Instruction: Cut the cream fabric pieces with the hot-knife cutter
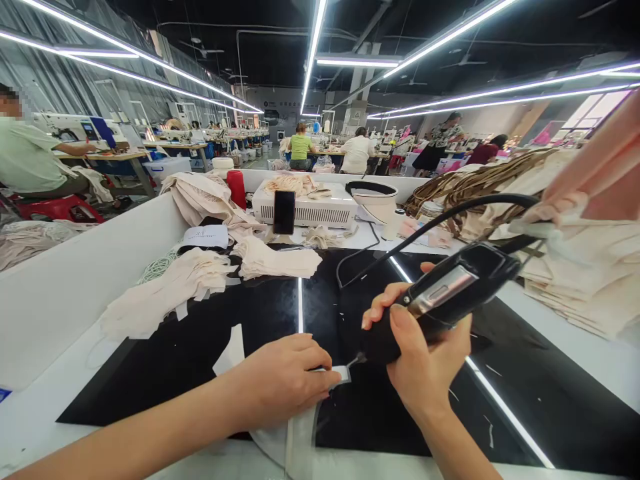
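A white bowl point(371, 197) with a dark rim stands at the back of the black mat point(190, 347), and what it holds cannot be seen from this angle; beside it a white box point(320, 208) carries a small heap of cream fabric, with a dark phone point(284, 212) propped against its front. A red cup point(237, 187) stands to the left of the box, its inside hidden. The right edge is cut off by a blurred pinkish fabric point(600, 167) close to the camera, and the stacks of cream fabric point(580, 280) below it run out of view. The tool's tip point(356, 361) is small and hard to make out. The right hand point(420, 347) wraps its fingers closed around a black handheld tool point(450, 293) with a silvery panel and a black cord point(450, 213) looping away behind. The left hand point(285, 380) lies knuckles up on the mat, fingers pressed together and pinching down a small pale strip point(341, 373), which lies at the near middle of the mat, right at the tool's tip. More cream pieces point(165, 293) lie piled at the left.
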The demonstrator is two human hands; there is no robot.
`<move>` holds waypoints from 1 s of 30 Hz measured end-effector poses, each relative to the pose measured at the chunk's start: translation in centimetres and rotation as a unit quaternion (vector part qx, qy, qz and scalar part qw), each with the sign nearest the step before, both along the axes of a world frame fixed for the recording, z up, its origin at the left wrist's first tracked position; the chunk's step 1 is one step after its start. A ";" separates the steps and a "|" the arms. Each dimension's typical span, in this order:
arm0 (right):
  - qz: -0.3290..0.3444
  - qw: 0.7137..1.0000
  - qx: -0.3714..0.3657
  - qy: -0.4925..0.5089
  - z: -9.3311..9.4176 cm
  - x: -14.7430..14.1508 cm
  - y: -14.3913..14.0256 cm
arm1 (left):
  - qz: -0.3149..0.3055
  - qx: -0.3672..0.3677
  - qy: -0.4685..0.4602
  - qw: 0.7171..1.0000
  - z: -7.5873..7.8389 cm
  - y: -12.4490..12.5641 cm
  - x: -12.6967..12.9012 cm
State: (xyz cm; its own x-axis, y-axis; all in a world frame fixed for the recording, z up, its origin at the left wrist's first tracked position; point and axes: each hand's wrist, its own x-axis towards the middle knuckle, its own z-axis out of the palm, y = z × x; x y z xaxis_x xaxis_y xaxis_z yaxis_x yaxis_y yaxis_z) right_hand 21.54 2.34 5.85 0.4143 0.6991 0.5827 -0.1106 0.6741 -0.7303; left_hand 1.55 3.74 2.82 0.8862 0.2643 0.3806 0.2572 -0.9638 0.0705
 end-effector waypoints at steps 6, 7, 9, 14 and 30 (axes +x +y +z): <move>0.002 1.000 -0.009 0.001 -0.2 -0.2 0.2 | 0.000 0.023 0.013 1.000 -1.8 0.8 1.5; 0.003 1.000 -0.010 0.001 -0.2 -0.2 0.2 | 0.000 0.025 0.016 1.000 -2.0 0.8 1.5; 0.003 1.000 -0.008 0.003 -0.2 -0.2 0.1 | 0.005 0.020 0.020 1.000 -2.4 0.8 1.5; -0.003 1.000 -0.010 -0.004 -0.2 -0.2 0.0 | 0.024 0.005 0.009 1.000 -2.8 0.6 1.2; -0.018 1.000 -0.002 -0.002 0.6 0.0 0.1 | 0.024 -0.006 -0.003 1.000 -3.0 0.4 1.1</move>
State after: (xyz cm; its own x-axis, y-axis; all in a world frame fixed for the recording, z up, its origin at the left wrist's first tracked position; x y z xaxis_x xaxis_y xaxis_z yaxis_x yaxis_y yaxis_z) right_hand 21.55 2.44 6.47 0.4375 0.6856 0.5819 -0.0826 0.6750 -0.7331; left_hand 2.62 4.17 -0.15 0.8700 0.3114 0.3822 0.3031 -0.9493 0.0835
